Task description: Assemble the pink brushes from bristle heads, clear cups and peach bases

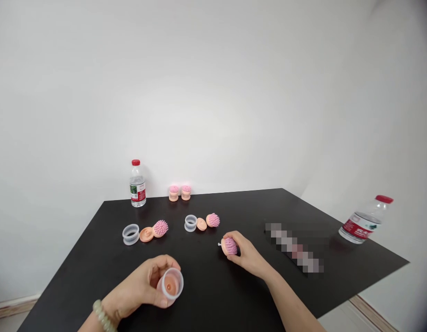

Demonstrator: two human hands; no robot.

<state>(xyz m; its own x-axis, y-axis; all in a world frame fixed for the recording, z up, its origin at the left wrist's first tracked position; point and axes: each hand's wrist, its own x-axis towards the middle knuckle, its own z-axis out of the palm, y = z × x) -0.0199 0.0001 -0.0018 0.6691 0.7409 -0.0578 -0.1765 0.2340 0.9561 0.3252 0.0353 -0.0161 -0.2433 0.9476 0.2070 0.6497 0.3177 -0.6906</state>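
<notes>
My left hand [142, 282], at the front of the black table [206, 267], is closed round a small translucent cup [180, 279]. The cup's mouth tilts toward me, showing a peach piece with a small centre hole inside. To its right my right hand [249, 257] grips a pink bristle brush head [230, 246] by its sides; a short pale stem sticks out from its peach base toward the left. Beyond my left hand lie a clear ring [131, 234], a peach disc [146, 234] and another pink bristle head [160, 228].
A second row holds a clear ring [190, 223], a peach disc [201, 224] and a bristle head [213, 220]. Two assembled brushes [173, 193] stand by the wall. Water bottles stand at back left [137, 186] and right [363, 221]. A blurred-out long object [294, 249] lies right.
</notes>
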